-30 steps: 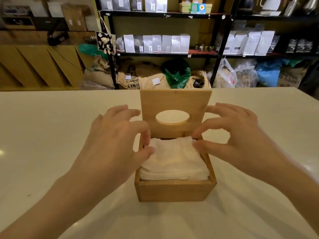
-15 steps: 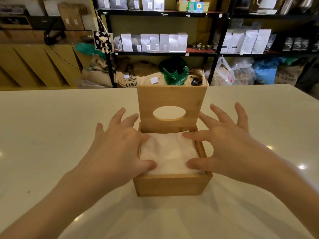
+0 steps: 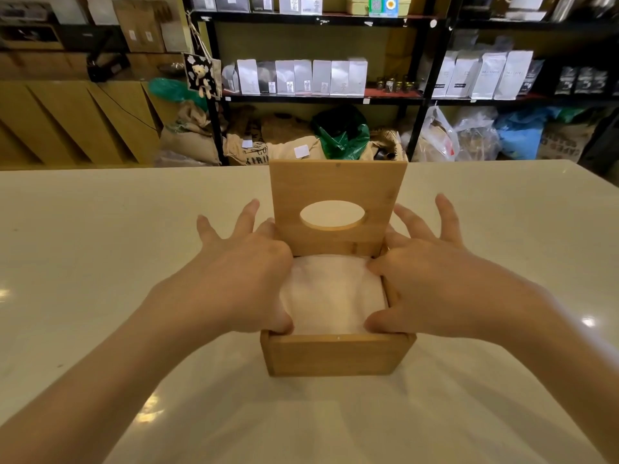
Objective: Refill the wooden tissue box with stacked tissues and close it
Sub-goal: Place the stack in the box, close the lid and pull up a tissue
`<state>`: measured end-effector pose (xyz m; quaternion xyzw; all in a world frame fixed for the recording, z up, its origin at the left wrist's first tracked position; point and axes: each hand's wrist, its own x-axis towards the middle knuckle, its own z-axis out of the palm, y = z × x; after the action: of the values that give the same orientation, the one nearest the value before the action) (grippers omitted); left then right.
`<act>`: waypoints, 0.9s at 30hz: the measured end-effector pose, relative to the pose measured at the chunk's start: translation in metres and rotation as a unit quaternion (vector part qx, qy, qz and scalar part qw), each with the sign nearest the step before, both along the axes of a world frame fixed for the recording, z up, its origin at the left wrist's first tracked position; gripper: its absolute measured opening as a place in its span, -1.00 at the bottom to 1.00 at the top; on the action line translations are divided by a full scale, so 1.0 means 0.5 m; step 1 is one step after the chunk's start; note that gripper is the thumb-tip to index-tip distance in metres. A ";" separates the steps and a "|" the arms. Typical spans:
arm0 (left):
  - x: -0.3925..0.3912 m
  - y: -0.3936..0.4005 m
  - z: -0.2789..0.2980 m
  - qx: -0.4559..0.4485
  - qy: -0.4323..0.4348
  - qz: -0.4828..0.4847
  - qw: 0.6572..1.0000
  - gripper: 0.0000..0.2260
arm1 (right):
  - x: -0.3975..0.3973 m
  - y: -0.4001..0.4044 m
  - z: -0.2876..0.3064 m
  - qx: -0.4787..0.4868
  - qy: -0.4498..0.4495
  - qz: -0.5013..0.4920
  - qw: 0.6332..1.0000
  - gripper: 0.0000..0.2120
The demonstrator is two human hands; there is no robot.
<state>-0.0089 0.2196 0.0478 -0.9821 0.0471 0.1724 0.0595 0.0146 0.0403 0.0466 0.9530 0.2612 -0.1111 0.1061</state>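
**Two Hands Pressing Tissues Into Box, Lid Yet to Close**

Two hands are flattening the stacked tissues (image 3: 331, 293) inside the wooden tissue box (image 3: 336, 356) at tabletop (image 3: 100, 262) centre. The left hand (image 3: 234, 283), at 9 o'clock of the stack, and the right hand (image 3: 432, 283), at 3 o'clock, are pushing with splayed, released grips, grasping nothing. Filling appears done; the upright lid (image 3: 338, 182), at 12 o'clock, is awaiting closing.

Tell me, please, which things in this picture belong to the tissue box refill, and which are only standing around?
Belong to the job:
wooden tissue box
its lid, standing open, with an oval hole
stacked tissues inside the box
left hand and right hand, pressing on the tissues

Only standing around:
white table
black shelves with white bags
burlap sacks
green bag
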 end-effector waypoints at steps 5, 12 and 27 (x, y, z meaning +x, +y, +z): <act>0.011 0.001 0.005 0.003 0.038 0.006 0.999 -0.48 | 0.010 -0.003 -0.007 -0.006 -0.002 -0.002 1.000 -0.45; -0.027 0.010 0.001 -0.173 -0.007 0.032 0.984 -0.41 | 0.003 -0.024 0.012 0.145 0.007 -0.043 0.988 -0.51; -0.005 -0.002 -0.041 -0.250 -0.056 0.055 0.965 -0.47 | 0.016 0.008 -0.029 0.127 0.048 -0.071 0.988 -0.50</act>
<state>-0.0112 0.2186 0.0272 -0.9748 0.0313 0.1029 -0.1953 0.0225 0.0444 0.0320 0.9684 0.2101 -0.1294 -0.0366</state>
